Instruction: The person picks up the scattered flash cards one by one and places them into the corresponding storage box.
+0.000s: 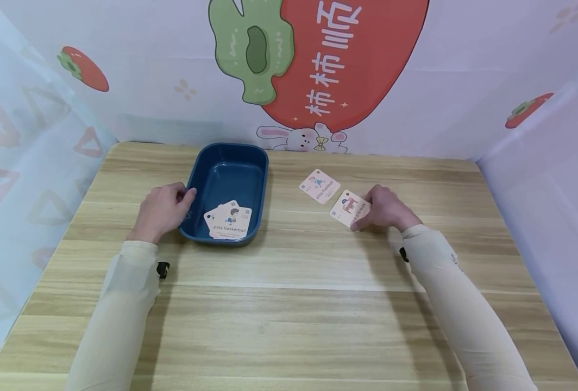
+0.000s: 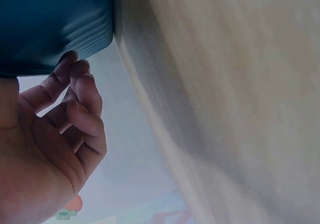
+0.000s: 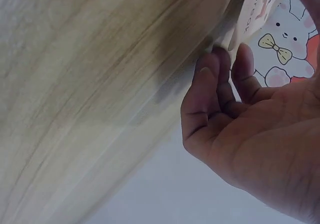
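At the left, my left hand (image 1: 164,209) holds the side wall of a dark blue plastic bin (image 1: 264,190), thumb over the rim. The left wrist view shows the curled fingers (image 2: 89,91) against the outside of the bin (image 2: 50,23). Inside its near end lie overlapping picture cards; the top one is a "play basketball" card (image 1: 235,221). My right hand (image 1: 387,207) grips the right edge of a card ending in "break" (image 1: 346,206), partly covered by the fingers. In the right wrist view, that card (image 3: 254,13) stands tilted between thumb and fingers.
A "play football" card (image 1: 320,185) lies flat on the wooden table (image 1: 289,315), just beyond the held card and to its left. Behind the table's far edge hangs a printed backdrop (image 1: 391,125) with a large persimmon and a rabbit. Cloth also hangs along both sides.
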Available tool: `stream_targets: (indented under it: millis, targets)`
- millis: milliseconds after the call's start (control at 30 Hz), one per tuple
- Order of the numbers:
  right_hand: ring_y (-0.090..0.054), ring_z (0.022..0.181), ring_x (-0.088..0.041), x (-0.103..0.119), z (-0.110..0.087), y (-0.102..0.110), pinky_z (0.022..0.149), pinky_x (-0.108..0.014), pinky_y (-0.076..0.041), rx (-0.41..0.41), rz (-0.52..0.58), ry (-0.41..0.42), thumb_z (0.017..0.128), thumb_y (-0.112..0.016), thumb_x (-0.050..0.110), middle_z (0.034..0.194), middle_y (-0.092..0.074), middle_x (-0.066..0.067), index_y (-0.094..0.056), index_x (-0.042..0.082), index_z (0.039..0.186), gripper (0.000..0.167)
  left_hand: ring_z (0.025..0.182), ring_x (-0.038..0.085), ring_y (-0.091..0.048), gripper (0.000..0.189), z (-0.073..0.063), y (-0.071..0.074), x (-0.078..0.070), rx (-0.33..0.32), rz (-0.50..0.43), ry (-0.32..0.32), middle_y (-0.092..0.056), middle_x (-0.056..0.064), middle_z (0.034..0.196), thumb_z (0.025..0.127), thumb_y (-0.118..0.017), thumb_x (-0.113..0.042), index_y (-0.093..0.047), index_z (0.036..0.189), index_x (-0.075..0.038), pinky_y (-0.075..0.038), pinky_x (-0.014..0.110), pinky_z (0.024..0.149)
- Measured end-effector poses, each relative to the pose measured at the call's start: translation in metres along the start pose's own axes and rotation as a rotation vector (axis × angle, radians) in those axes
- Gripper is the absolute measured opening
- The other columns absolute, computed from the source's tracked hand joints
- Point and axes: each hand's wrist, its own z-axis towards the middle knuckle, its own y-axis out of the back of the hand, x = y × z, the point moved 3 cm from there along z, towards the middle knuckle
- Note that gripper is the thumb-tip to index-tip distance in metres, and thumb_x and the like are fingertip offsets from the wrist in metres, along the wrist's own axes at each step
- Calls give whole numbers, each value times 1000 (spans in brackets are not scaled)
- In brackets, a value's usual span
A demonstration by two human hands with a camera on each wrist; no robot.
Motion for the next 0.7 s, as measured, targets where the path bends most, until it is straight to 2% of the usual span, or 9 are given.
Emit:
stream_targets:
  millis: [133,233,533,700]
  targets:
    - [-51,99,-32,-4,-1,1,86,-42,-43,-8,40,-11,69,-96,30,111,-55,-19,-48,-5,122,80,64,27,-56,47,1,0,0,-3,2,4,-62,12,73,108,-45,-40,-65,97,2,-42,36,53]
    - [-52,99,-32,-5,-4,2,86,-42,-44,-29,48,3,73,-93,29,111,-56,-20,-48,-6,124,77,64,28,-56,47,2,0,0,-1,1,5,-61,13,74,108,-44,-40,-64,97,2,-43,36,53]
    - [-56,93,-31,-3,-12,9,80,-41,-44,-98,65,106,92,-70,10,101,-63,-19,-64,-8,121,35,65,28,-55,47,2,-1,2,5,2,10,-61,13,75,107,-45,-41,-64,98,1,-42,37,54]
    - [-60,97,-32,-3,-19,12,83,-41,-47,-113,131,121,95,-62,5,106,-66,-20,-67,-7,120,28,66,28,-55,47,1,-2,1,5,3,8,-61,13,75,107,-45,-40,-65,98,2,-43,37,54]
